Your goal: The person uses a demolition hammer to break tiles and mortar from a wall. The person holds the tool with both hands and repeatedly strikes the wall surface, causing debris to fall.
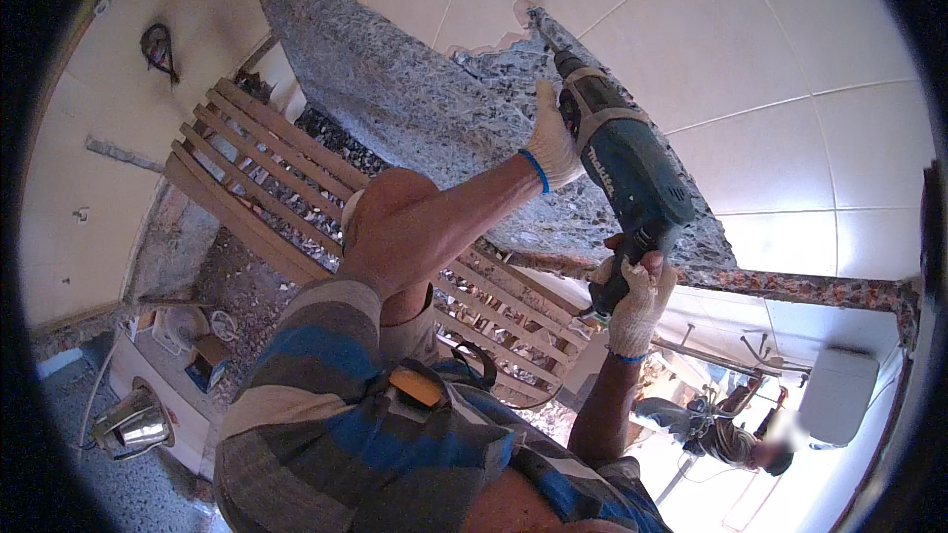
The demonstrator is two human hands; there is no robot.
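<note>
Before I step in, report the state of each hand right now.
White-gloved left hand: closed on the front of the long teal-and-black power drill, its far side hidden.
White-gloved right hand: closed around the same drill's black rear handle.

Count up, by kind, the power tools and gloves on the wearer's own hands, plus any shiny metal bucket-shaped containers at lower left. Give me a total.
Teal power tool: 1
Off-white gloves, left and right: 2
Shiny metal container: 1
Total: 4
</note>
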